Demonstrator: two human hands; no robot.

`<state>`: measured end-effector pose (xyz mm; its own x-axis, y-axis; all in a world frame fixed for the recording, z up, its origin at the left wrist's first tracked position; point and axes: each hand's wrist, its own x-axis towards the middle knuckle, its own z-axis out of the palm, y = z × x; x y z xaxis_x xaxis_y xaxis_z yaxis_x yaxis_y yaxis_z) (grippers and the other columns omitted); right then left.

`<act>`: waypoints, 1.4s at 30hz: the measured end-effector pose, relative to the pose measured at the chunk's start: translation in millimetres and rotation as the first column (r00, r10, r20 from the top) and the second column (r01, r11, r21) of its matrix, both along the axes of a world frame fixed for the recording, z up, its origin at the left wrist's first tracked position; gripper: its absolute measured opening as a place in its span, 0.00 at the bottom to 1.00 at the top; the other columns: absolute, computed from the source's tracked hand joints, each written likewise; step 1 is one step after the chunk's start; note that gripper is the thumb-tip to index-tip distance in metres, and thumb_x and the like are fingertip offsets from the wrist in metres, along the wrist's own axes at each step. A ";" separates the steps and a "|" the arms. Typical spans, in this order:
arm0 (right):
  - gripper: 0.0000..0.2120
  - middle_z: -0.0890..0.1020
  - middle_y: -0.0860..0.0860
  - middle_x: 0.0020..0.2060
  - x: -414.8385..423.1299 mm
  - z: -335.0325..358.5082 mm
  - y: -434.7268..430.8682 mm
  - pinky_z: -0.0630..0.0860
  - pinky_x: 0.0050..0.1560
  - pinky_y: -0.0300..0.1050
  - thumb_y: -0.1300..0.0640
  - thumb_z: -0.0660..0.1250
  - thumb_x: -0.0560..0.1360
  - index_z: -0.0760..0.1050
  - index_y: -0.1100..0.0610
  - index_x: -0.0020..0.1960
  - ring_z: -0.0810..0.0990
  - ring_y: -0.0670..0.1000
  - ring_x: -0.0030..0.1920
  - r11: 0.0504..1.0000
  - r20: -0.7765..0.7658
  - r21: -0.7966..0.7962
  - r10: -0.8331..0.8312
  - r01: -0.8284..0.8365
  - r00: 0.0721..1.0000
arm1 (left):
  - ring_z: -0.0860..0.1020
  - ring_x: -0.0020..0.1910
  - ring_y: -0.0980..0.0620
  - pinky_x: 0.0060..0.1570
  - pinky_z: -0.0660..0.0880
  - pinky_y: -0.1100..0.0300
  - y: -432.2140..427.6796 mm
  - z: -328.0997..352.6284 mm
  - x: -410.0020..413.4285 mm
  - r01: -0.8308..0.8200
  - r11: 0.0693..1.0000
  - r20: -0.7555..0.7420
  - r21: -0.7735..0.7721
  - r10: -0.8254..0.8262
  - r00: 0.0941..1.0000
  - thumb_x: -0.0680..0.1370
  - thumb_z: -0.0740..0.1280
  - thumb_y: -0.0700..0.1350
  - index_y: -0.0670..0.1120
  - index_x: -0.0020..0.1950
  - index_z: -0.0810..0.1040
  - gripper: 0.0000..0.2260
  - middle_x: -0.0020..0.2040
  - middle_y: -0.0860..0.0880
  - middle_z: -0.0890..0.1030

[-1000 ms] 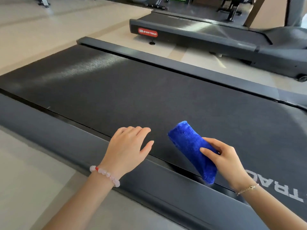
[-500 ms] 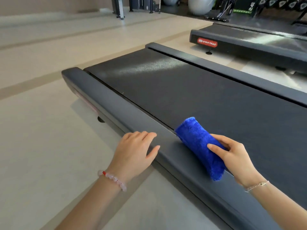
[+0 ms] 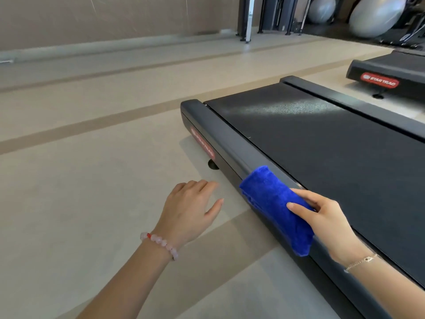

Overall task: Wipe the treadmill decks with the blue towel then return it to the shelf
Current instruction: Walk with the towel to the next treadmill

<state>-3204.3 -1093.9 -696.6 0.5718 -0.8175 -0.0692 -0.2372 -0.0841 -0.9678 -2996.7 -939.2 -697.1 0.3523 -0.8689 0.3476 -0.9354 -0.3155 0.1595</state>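
Blue towel (image 3: 277,207), folded, lies across the near side rail (image 3: 232,146) of the treadmill deck (image 3: 333,143), gripped by the right hand (image 3: 326,223). Left hand (image 3: 188,210) hovers over the floor (image 3: 92,192), fingers relaxed, holding nothing.

The blue towel (image 3: 273,203) is showing as plush, fuzzy cloth, draping over the side rail (image 3: 230,143), which is gleaming faintly like smooth dark plastic. Right of the rail, the belt (image 3: 333,153) is looking matt, grainy and rubbery black. Left of the rail, the floor (image 3: 92,180) is appearing smooth, matt beige, and the bead bracelet (image 3: 161,244) is glinting glossy
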 end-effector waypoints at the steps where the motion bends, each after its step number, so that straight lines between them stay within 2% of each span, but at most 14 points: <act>1: 0.13 0.84 0.40 0.42 9.5 3.3 3.3 0.79 0.40 0.34 0.64 0.67 0.74 0.80 0.46 0.48 0.82 0.40 0.44 1.000 0.000 -0.005 0.008 -0.008 1.000 | 0.79 0.39 0.49 0.40 0.74 0.56 3.8 1.6 7.9 -0.005 1.000 -0.006 -0.012 0.005 1.000 0.74 0.54 0.56 0.47 0.52 0.78 0.18 0.42 0.53 0.82; 4: 0.13 0.84 0.39 0.42 44.6 13.9 14.6 0.79 0.44 0.37 0.64 0.67 0.74 0.80 0.45 0.48 0.82 0.40 0.45 0.999 -0.003 -0.022 0.044 -0.045 0.999 | 0.79 0.40 0.49 0.41 0.74 0.56 20.9 6.1 37.8 -0.019 0.999 -0.014 -0.038 0.018 1.000 0.75 0.54 0.56 0.47 0.53 0.78 0.19 0.43 0.53 0.82; 8: 0.12 0.84 0.43 0.45 107.9 25.2 33.4 0.79 0.47 0.46 0.63 0.67 0.74 0.80 0.46 0.49 0.82 0.45 0.47 0.997 -0.003 -0.024 0.078 -0.078 0.997 | 0.80 0.40 0.50 0.42 0.74 0.57 51.3 14.8 92.4 -0.069 0.995 -0.016 -0.070 0.068 0.998 0.75 0.54 0.56 0.47 0.53 0.79 0.19 0.43 0.53 0.82; 11: 0.12 0.84 0.44 0.45 163.0 38.0 50.4 0.79 0.45 0.45 0.63 0.67 0.75 0.80 0.45 0.49 0.82 0.46 0.48 0.992 -0.010 -0.015 0.123 -0.123 0.992 | 0.80 0.40 0.50 0.42 0.75 0.57 78.6 29.0 138.4 -0.129 0.989 -0.035 -0.076 0.126 0.991 0.75 0.55 0.56 0.47 0.53 0.79 0.19 0.43 0.53 0.82; 15: 0.11 0.84 0.46 0.47 233.2 69.3 73.6 0.80 0.47 0.49 0.61 0.67 0.75 0.79 0.47 0.52 0.82 0.49 0.49 0.981 -0.044 0.010 0.193 -0.193 0.980 | 0.80 0.39 0.50 0.42 0.75 0.56 118.1 61.8 193.9 -0.201 0.978 -0.043 -0.054 0.199 0.979 0.75 0.55 0.56 0.47 0.53 0.79 0.19 0.43 0.53 0.82; 19: 0.11 0.83 0.44 0.46 288.2 111.9 93.5 0.80 0.45 0.47 0.61 0.67 0.75 0.79 0.45 0.49 0.82 0.49 0.48 0.966 -0.016 0.002 0.260 -0.260 0.965 | 0.80 0.40 0.50 0.42 0.75 0.56 142.8 103.7 236.6 -0.273 0.959 -0.042 -0.074 0.271 0.962 0.75 0.55 0.56 0.47 0.54 0.79 0.19 0.44 0.53 0.82; 24: 0.11 0.84 0.45 0.47 348.1 159.5 104.2 0.79 0.53 0.53 0.62 0.67 0.75 0.80 0.47 0.50 0.80 0.51 0.54 0.955 -0.003 0.018 0.297 -0.296 0.955 | 0.80 0.41 0.49 0.43 0.74 0.56 154.3 149.7 278.9 -0.326 0.940 -0.068 -0.104 0.321 0.945 0.75 0.56 0.56 0.47 0.55 0.79 0.18 0.45 0.53 0.82; 28: 0.12 0.84 0.47 0.48 412.8 195.1 111.1 0.79 0.49 0.48 0.64 0.66 0.75 0.80 0.47 0.49 0.81 0.51 0.52 0.935 0.033 -0.004 0.356 -0.356 0.934 | 0.80 0.38 0.50 0.42 0.74 0.57 167.2 180.6 322.1 -0.390 0.911 -0.047 -0.136 0.388 0.921 0.75 0.56 0.55 0.47 0.53 0.79 0.18 0.43 0.53 0.82; 34: 0.12 0.83 0.48 0.50 523.8 253.8 121.8 0.79 0.50 0.47 0.64 0.66 0.75 0.80 0.51 0.54 0.81 0.51 0.53 0.902 0.047 0.031 0.429 -0.431 0.902 | 0.80 0.37 0.49 0.41 0.75 0.56 182.4 246.1 405.6 -0.476 0.872 -0.046 -0.110 0.474 0.879 0.75 0.56 0.55 0.46 0.52 0.79 0.19 0.42 0.52 0.82; 42: 0.12 0.84 0.46 0.48 600.6 368.3 127.5 0.77 0.46 0.42 0.64 0.66 0.74 0.80 0.49 0.52 0.81 0.49 0.51 0.892 0.034 0.071 0.445 -0.446 0.895 | 0.80 0.36 0.48 0.39 0.74 0.56 181.6 360.1 475.0 -0.517 0.852 -0.073 -0.081 0.513 0.855 0.75 0.56 0.55 0.45 0.51 0.79 0.18 0.41 0.51 0.82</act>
<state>-2603.8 -966.4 -328.3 0.8764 -0.4695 -0.1074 -0.1761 -0.1048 -0.9788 -2521.6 -757.7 -337.1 0.7582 -0.5222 0.3905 -0.6337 -0.7312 0.2526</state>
